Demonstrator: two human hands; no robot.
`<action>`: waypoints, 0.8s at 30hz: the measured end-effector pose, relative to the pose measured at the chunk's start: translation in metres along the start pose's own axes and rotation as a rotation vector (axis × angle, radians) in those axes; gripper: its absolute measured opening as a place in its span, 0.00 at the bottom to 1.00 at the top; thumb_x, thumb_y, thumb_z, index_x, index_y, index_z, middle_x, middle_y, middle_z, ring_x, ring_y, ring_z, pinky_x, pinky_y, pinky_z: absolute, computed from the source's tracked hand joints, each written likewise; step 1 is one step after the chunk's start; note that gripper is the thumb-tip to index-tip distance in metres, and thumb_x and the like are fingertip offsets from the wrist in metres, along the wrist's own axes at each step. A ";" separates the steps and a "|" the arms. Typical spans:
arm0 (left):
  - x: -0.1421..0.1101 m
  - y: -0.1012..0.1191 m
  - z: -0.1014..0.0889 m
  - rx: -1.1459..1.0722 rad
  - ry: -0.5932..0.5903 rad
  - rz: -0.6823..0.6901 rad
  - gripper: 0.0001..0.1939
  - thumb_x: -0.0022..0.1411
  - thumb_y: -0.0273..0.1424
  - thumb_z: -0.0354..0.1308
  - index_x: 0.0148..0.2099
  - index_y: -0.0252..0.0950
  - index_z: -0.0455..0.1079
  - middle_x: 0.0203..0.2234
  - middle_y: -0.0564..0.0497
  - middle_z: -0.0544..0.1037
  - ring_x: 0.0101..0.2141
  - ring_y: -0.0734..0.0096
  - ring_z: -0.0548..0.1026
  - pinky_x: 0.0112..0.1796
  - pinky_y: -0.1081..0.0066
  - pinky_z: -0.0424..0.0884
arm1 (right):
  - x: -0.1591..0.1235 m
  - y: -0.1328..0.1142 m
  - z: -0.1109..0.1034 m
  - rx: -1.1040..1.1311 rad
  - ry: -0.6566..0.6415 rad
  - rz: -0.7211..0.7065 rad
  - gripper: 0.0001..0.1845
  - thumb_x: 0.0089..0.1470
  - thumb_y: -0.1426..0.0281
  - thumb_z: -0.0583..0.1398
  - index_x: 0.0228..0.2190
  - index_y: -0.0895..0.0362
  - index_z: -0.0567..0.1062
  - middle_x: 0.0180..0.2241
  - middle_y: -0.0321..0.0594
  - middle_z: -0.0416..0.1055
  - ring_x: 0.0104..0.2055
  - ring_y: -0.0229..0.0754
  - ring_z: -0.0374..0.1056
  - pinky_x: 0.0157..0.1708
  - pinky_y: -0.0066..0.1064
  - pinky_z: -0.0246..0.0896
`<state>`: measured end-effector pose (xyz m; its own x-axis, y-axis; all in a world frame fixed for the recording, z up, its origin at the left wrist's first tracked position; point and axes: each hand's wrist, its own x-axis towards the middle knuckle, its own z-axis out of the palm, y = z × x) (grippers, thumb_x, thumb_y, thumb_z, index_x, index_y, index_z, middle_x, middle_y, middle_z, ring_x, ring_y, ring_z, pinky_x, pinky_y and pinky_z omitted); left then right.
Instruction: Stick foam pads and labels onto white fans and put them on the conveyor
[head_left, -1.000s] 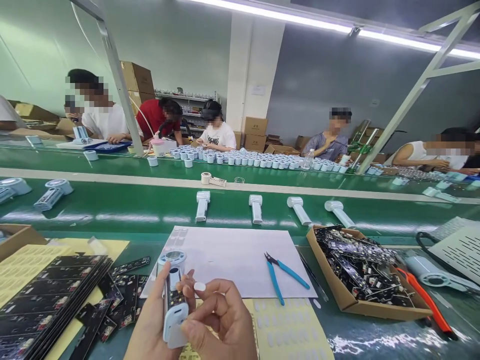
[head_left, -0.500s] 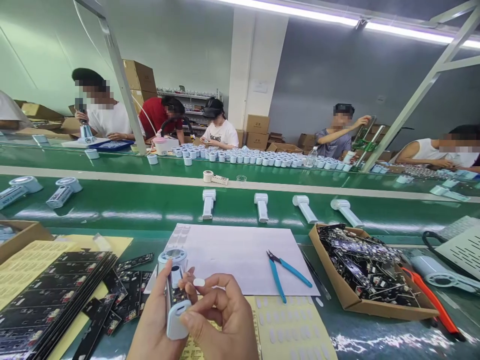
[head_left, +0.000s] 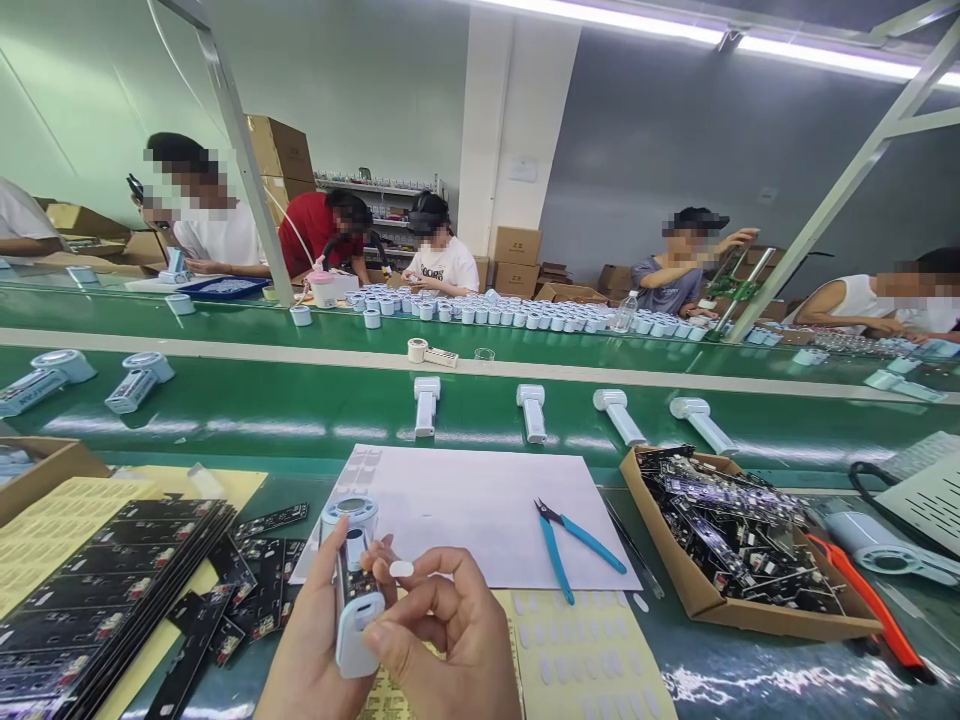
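Observation:
My left hand (head_left: 311,630) is wrapped round a light blue handheld fan (head_left: 358,635), its round head pointing away from me. The handle's open side shows a dark circuit board (head_left: 358,578) inside. My right hand (head_left: 454,630) is closed beside the handle, its thumb at the handle's near end. A small white oval sticker (head_left: 402,568) shows at the tip of its index finger. Below my hands lies a yellow backing sheet (head_left: 592,640) with rows of pale oval stickers. Blue-handled cutters (head_left: 559,545) rest on a white sheet (head_left: 465,500) in front of me.
Stacked black circuit boards (head_left: 112,590) lie at left. A cardboard tray (head_left: 780,620) of loose boards stands at right, beside a red-handled tool (head_left: 870,600). Fan bodies (head_left: 426,405) sit on the green conveyor belt (head_left: 345,400). Several co-workers sit across it.
The fan bodies on the belt have shifted slightly right. My hands keep nearly the same hold on the fan and sticker. Across the belt, a co-worker at left has moved a hand-held tool.

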<state>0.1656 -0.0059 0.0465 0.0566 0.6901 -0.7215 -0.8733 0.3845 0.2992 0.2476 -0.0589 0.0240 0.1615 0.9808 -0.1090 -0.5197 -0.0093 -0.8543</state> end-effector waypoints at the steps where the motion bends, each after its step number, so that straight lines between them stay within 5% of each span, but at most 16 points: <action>1: 0.000 0.000 0.000 0.004 -0.002 -0.001 0.17 0.72 0.31 0.51 0.30 0.31 0.68 0.17 0.53 0.70 0.13 0.77 0.71 0.17 0.80 0.71 | 0.000 0.000 0.000 0.001 0.002 0.001 0.19 0.34 0.73 0.72 0.31 0.53 0.72 0.22 0.33 0.80 0.39 0.50 0.81 0.39 0.33 0.75; 14: 0.002 -0.002 -0.002 -0.021 -0.017 -0.022 0.17 0.72 0.33 0.52 0.30 0.31 0.68 0.17 0.52 0.71 0.15 0.76 0.72 0.19 0.79 0.72 | -0.002 -0.001 0.003 -0.074 0.027 -0.005 0.17 0.35 0.73 0.68 0.31 0.51 0.72 0.23 0.33 0.81 0.33 0.47 0.80 0.39 0.32 0.74; 20: 0.002 -0.001 -0.004 -0.038 -0.023 -0.063 0.17 0.73 0.34 0.51 0.33 0.29 0.69 0.18 0.53 0.70 0.15 0.76 0.72 0.19 0.78 0.73 | -0.003 -0.002 0.004 -0.055 0.038 -0.008 0.17 0.33 0.72 0.68 0.29 0.50 0.72 0.22 0.35 0.80 0.47 0.53 0.79 0.39 0.30 0.75; 24: 0.002 0.000 -0.004 -0.047 -0.032 -0.076 0.17 0.73 0.34 0.50 0.34 0.28 0.70 0.17 0.54 0.69 0.15 0.76 0.72 0.19 0.78 0.73 | -0.003 -0.004 0.003 -0.063 0.042 -0.001 0.17 0.33 0.71 0.70 0.28 0.50 0.72 0.23 0.36 0.81 0.43 0.54 0.81 0.39 0.34 0.76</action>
<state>0.1634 -0.0068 0.0421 0.1386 0.6792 -0.7208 -0.8873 0.4084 0.2142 0.2464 -0.0611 0.0295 0.1976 0.9718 -0.1286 -0.4664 -0.0221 -0.8843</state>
